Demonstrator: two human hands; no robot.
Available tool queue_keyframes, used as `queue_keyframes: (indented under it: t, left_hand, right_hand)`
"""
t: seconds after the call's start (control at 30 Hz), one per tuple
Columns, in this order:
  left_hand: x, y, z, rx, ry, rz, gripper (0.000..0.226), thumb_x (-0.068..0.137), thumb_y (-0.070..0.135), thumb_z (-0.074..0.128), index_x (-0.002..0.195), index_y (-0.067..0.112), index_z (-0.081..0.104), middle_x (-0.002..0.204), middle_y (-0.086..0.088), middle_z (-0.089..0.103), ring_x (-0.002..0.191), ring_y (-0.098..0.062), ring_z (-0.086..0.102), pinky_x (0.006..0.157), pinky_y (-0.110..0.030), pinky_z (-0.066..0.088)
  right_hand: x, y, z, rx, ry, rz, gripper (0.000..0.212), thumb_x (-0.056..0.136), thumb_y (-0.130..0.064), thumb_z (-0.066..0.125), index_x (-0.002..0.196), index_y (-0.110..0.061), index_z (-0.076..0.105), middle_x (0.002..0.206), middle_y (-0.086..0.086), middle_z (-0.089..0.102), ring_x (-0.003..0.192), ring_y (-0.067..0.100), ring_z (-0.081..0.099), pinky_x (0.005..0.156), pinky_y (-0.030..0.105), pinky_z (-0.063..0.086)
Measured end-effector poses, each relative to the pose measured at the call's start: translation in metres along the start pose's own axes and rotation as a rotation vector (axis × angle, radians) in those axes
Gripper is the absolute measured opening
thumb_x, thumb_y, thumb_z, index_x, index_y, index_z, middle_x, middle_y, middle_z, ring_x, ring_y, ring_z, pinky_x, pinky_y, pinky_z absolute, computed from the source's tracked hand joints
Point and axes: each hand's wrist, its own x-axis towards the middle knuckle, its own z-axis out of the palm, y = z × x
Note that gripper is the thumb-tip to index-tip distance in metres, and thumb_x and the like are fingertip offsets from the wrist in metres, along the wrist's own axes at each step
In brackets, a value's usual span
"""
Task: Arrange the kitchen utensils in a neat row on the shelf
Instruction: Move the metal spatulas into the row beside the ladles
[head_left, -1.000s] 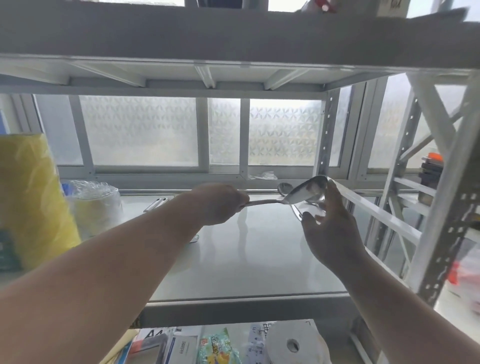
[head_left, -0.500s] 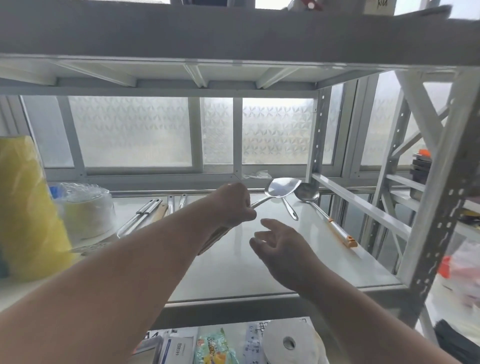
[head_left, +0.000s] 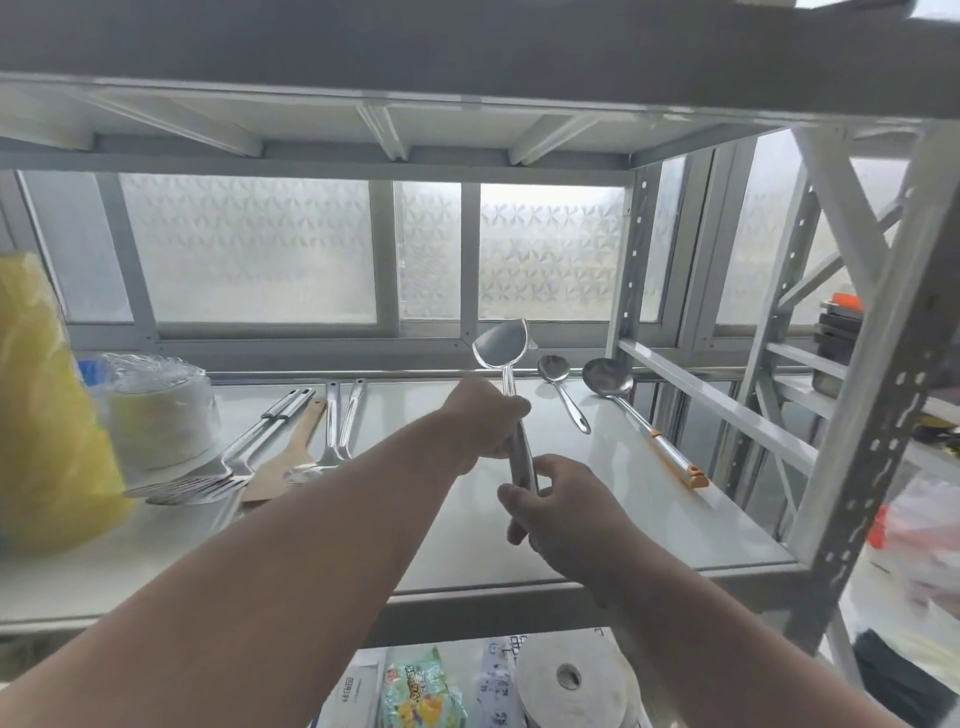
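A steel spatula (head_left: 503, 347) stands almost upright above the white shelf (head_left: 613, 519), blade up. My left hand (head_left: 485, 418) grips the upper part of its handle and my right hand (head_left: 558, 506) holds the handle's lower end. To the right on the shelf lie a steel spoon (head_left: 563, 389) and a ladle (head_left: 608, 382) with an orange-tipped handle. To the left lies a loose cluster: a slotted turner (head_left: 208, 483), a wooden spatula (head_left: 283, 467) and two more steel utensils (head_left: 337, 431).
A yellow plastic bag (head_left: 47, 415) and a wrapped stack of bowls (head_left: 156, 410) fill the shelf's left end. An upper shelf (head_left: 467, 62) hangs close overhead. A perforated steel post (head_left: 872, 415) stands at the right. Packets and a paper roll (head_left: 571, 680) lie below.
The spatula has swung from pointing right and nearly level to standing blade up. My right hand, open and empty before, now holds its handle end. The view has shifted left, showing the utensil cluster.
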Motion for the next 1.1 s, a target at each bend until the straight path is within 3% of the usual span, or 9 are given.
queue_keyframes:
  t: [0.1, 0.23, 0.33, 0.4, 0.57, 0.7, 0.9, 1.0, 1.1]
  left_hand:
    - [0.002, -0.010, 0.014, -0.004, -0.085, -0.033, 0.012, 0.088, 0.017, 0.072, 0.085, 0.006, 0.067, 0.064, -0.007, 0.072, 0.063, -0.021, 0.078, 0.091, -0.052, 0.064]
    - [0.006, -0.019, 0.029, 0.031, -0.135, -0.059, 0.019, 0.092, 0.022, 0.072, 0.092, 0.004, 0.066, 0.072, -0.011, 0.076, 0.083, -0.028, 0.082, 0.097, -0.050, 0.062]
    - [0.008, -0.022, 0.038, 0.196, -0.121, -0.024, 0.024, 0.090, 0.029, 0.074, 0.086, 0.007, 0.065, 0.079, -0.013, 0.072, 0.071, -0.029, 0.072, 0.074, -0.035, 0.060]
    - [0.011, -0.020, 0.043, 0.331, -0.095, 0.019, 0.026, 0.091, 0.031, 0.074, 0.084, 0.008, 0.064, 0.081, -0.011, 0.069, 0.070, -0.029, 0.064, 0.068, -0.036, 0.055]
    - [0.022, -0.013, 0.048, 0.645, -0.115, 0.148, 0.041, 0.101, 0.037, 0.064, 0.115, -0.001, 0.069, 0.116, -0.017, 0.071, 0.114, -0.033, 0.067, 0.094, -0.038, 0.054]
    - [0.039, -0.018, 0.048, 0.767, -0.099, 0.177, 0.039, 0.106, 0.041, 0.052, 0.113, 0.008, 0.071, 0.131, -0.014, 0.067, 0.125, -0.031, 0.059, 0.104, -0.045, 0.049]
    - [0.051, -0.031, 0.046, 0.678, -0.065, 0.149, 0.039, 0.111, 0.041, 0.040, 0.141, 0.028, 0.062, 0.146, 0.002, 0.061, 0.146, -0.023, 0.042, 0.117, -0.044, 0.026]
    - [0.050, -0.035, 0.040, 0.583, -0.130, 0.111, 0.040, 0.111, 0.040, 0.041, 0.145, 0.030, 0.058, 0.147, 0.000, 0.058, 0.146, -0.024, 0.036, 0.113, -0.042, 0.025]
    - [0.053, -0.037, 0.035, 0.579, -0.186, 0.129, 0.046, 0.110, 0.046, 0.043, 0.156, 0.039, 0.047, 0.158, 0.005, 0.051, 0.152, -0.024, 0.029, 0.119, -0.041, 0.021]
  right_hand:
    - [0.007, 0.007, -0.011, -0.207, 0.056, -0.029, 0.016, 0.096, -0.041, 0.058, 0.100, -0.025, 0.061, 0.080, 0.000, 0.075, 0.066, 0.008, 0.068, 0.056, 0.026, 0.047]
    - [0.010, 0.018, -0.017, -0.524, 0.093, -0.065, 0.024, 0.097, -0.046, 0.053, 0.100, -0.023, 0.060, 0.095, -0.001, 0.066, 0.088, 0.021, 0.061, 0.072, 0.035, 0.045]
    - [0.013, 0.027, -0.020, -0.619, 0.097, -0.101, 0.024, 0.097, -0.051, 0.054, 0.088, -0.029, 0.054, 0.089, -0.005, 0.058, 0.087, 0.019, 0.055, 0.073, 0.034, 0.041]
    - [0.019, 0.033, -0.023, -0.641, 0.109, -0.107, 0.026, 0.098, -0.051, 0.055, 0.083, -0.030, 0.050, 0.088, -0.005, 0.053, 0.087, 0.019, 0.051, 0.074, 0.033, 0.038]
    - [0.043, 0.050, -0.032, -0.669, 0.105, -0.145, 0.034, 0.096, -0.056, 0.056, 0.075, -0.030, 0.055, 0.089, -0.007, 0.049, 0.088, 0.017, 0.051, 0.076, 0.033, 0.041]
    - [0.069, 0.053, -0.039, -0.646, 0.037, -0.184, 0.032, 0.092, -0.052, 0.061, 0.073, -0.027, 0.058, 0.089, -0.006, 0.049, 0.087, 0.016, 0.053, 0.078, 0.033, 0.044]
    - [0.089, 0.059, -0.041, -0.584, 0.021, -0.265, 0.022, 0.083, -0.043, 0.063, 0.085, -0.021, 0.063, 0.091, -0.008, 0.054, 0.086, 0.010, 0.057, 0.084, 0.033, 0.052]
    - [0.092, 0.067, -0.040, -0.540, 0.056, -0.347, 0.016, 0.082, -0.038, 0.064, 0.087, -0.023, 0.062, 0.089, -0.010, 0.051, 0.086, 0.003, 0.053, 0.079, 0.028, 0.047]
    - [0.094, 0.069, -0.042, -0.490, 0.010, -0.386, 0.022, 0.083, -0.036, 0.067, 0.105, -0.030, 0.069, 0.092, -0.013, 0.049, 0.093, 0.000, 0.051, 0.082, 0.021, 0.043]
